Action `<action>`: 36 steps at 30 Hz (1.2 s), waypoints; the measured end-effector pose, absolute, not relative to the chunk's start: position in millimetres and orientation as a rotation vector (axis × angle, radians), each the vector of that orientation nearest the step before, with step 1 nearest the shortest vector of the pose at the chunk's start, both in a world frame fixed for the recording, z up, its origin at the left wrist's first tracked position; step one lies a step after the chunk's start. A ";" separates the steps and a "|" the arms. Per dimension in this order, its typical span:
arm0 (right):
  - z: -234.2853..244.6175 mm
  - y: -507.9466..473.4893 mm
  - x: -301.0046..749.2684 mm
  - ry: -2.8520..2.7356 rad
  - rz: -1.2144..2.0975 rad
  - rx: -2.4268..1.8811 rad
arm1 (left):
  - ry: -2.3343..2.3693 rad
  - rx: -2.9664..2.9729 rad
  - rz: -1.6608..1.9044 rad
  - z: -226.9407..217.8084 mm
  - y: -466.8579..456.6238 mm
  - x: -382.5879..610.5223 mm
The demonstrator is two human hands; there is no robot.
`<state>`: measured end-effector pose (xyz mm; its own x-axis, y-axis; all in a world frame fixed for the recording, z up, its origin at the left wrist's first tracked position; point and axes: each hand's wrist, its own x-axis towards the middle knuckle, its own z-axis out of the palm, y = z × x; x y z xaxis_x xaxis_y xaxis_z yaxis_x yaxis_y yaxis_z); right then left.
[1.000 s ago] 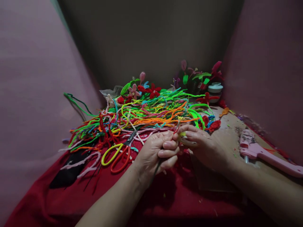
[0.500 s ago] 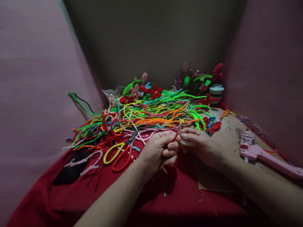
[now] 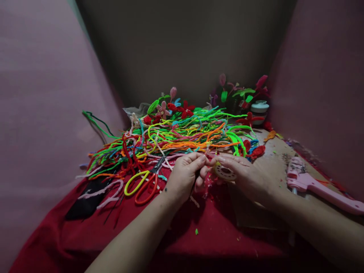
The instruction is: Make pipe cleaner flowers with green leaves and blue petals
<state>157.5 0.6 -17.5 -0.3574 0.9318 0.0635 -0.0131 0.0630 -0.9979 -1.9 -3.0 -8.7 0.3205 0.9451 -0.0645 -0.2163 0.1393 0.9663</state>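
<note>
My left hand (image 3: 186, 172) is closed, thumb and forefinger pinching a thin reddish stem (image 3: 209, 154) with small pale-yellow tips pointing up. Its fingers cover the lower part of the stem. Beside it, my right hand (image 3: 241, 170) is curled around a round yellowish spool (image 3: 225, 172) with a ring of small holes, and its fingertips meet the stem next to my left ones. What is wound on the spool is hidden. Left of my hands lie scissors (image 3: 150, 180) with one yellow and one red handle, blades toward the pile of colourful pipe cleaners (image 3: 182, 132).
A pink hot glue gun (image 3: 313, 185) rests on a cardboard sheet (image 3: 274, 163) at the right. Fuzzy flowers (image 3: 186, 110) and a lidded jar (image 3: 259, 108) stand behind the pile. A black flat object (image 3: 88, 201) lies left on the red cloth (image 3: 210, 235).
The stem's tip has shifted left and its lower part looks blurred. My right hand has turned, so the spool's face shows more. The scissors and pile stay put.
</note>
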 end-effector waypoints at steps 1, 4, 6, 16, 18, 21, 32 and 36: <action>-15.8 -1.1 158.8 -1.522 1.402 -0.989 | 0.795 1.023 0.990 -9.0 -2.5 -2.7; -16.5 -4.5 163.6 -1.551 1.368 -1.057 | 0.667 0.871 0.916 -14.2 0.5 -4.1; -20.6 -4.4 166.2 -1.536 1.374 -1.067 | 0.636 0.814 0.872 -20.6 3.6 -4.3; -22.0 -1.5 171.7 -1.787 1.078 -1.279 | 1.029 1.073 0.652 -33.3 9.9 4.2; -19.3 -0.9 174.4 -1.846 1.007 -1.313 | 1.100 1.178 0.608 -35.0 8.8 5.8; -19.3 2.2 178.8 -1.846 1.045 -1.352 | 1.169 1.326 0.555 -40.0 6.8 6.6; -26.1 6.2 177.0 -1.340 1.585 -1.237 | 1.376 2.070 1.060 -10.2 -11.1 -31.8; -33.4 6.9 179.8 -1.362 1.576 -1.190 | 1.805 2.165 0.805 3.3 -19.9 -86.2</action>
<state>179.8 6.9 -33.4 -0.3088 0.9335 -0.1820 0.0448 -0.1769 -0.9832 -86.2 -19.9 3.3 0.1008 0.9569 0.2725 0.8421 -0.2279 0.4888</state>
